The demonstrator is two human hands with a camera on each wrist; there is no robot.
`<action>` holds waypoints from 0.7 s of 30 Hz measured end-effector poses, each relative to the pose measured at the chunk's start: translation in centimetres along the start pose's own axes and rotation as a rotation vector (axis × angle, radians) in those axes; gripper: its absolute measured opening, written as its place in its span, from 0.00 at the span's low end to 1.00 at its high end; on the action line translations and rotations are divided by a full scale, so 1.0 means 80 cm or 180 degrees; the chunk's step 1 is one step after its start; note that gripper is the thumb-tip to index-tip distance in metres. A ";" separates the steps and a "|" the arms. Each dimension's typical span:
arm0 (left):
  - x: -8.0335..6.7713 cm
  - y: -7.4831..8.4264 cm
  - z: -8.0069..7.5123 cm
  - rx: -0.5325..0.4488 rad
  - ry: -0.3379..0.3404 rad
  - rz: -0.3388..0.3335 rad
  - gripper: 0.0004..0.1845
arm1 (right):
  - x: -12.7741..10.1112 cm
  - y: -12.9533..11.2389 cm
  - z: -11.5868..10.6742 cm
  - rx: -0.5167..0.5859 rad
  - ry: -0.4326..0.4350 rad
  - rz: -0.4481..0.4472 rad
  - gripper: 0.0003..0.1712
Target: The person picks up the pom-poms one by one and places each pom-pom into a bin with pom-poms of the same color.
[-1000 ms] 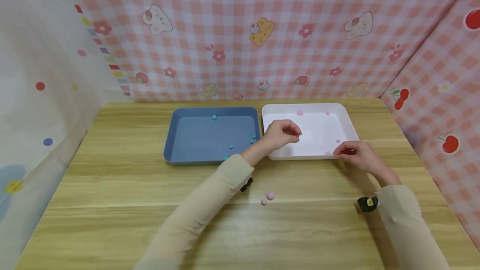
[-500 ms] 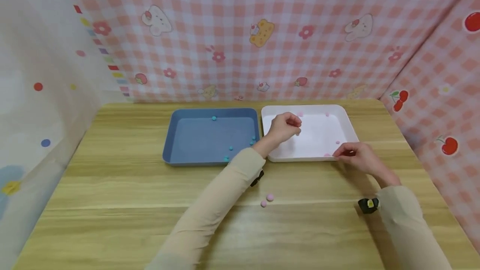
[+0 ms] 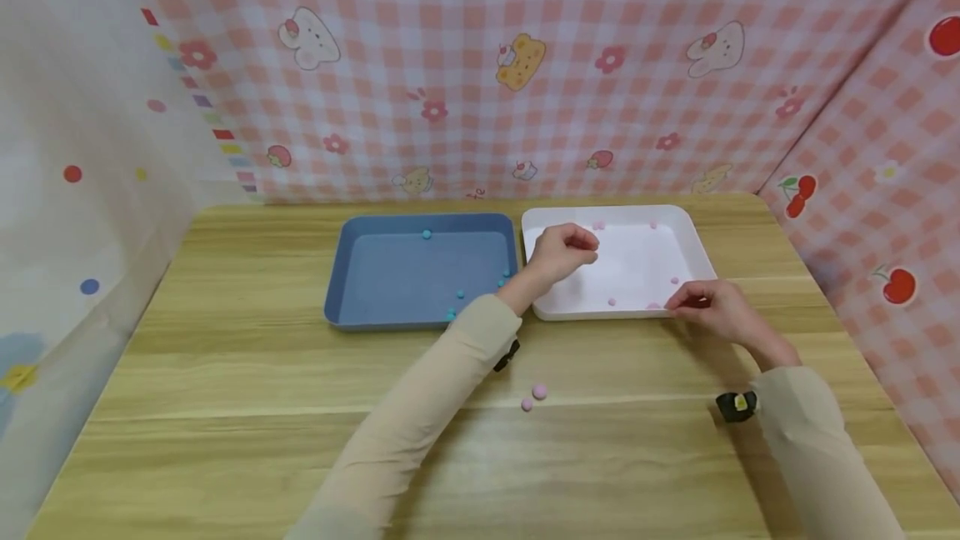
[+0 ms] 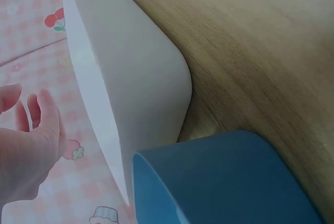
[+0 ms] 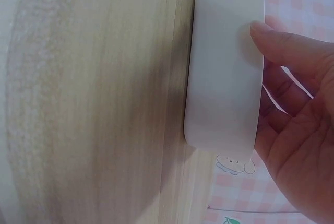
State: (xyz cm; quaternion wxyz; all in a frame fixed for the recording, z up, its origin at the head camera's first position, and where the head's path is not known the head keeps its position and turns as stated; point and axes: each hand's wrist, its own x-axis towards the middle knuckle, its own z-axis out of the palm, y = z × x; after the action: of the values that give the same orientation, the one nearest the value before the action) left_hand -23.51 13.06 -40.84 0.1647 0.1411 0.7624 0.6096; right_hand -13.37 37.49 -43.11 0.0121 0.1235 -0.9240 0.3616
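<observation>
My left hand [image 3: 558, 255] hovers over the left part of the white tray [image 3: 693, 250]. In the left wrist view its thumb and fingers stand apart, with nothing visible between them. My right hand [image 3: 712, 307] grips the tray's near right rim, thumb on the outer wall and fingers over the inside, as the right wrist view shows. Several small pink balls lie in the white tray, one of them, a pink ball [image 3: 611, 302], near its front wall. Two more, a larger pink ball [image 3: 539, 392] and a smaller pink ball [image 3: 527, 405], sit on the table in front.
Left of the white tray stands a blue-grey tray [image 3: 332, 290] holding several teal balls, such as the teal ball [image 3: 427, 234] at its back. Both trays rest on a wooden table [image 3: 247, 407]. A pink checked cloth [image 3: 465, 65] hangs behind.
A pink ball now lies near the white tray's front wall, where none showed before. My left hand moved slightly up, then a little left and down. My right hand keeps its grip on the rim.
</observation>
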 end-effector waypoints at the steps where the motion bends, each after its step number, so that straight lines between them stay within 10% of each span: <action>1: -0.001 0.000 -0.001 -0.0015 -0.0014 -0.0008 0.06 | 0.000 0.000 0.000 -0.0002 0.0001 0.0000 0.06; 21: -0.036 0.012 -0.021 -0.0018 -0.0314 0.0252 0.05 | -0.001 -0.003 0.000 -0.0038 -0.0013 0.0066 0.04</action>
State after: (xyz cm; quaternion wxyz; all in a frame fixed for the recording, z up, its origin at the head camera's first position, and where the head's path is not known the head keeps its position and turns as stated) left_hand -21.62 10.61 -39.36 0.1781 0.2006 0.7455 0.6101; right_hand -13.20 37.37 -42.98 0.0072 0.1146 -0.9274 0.3560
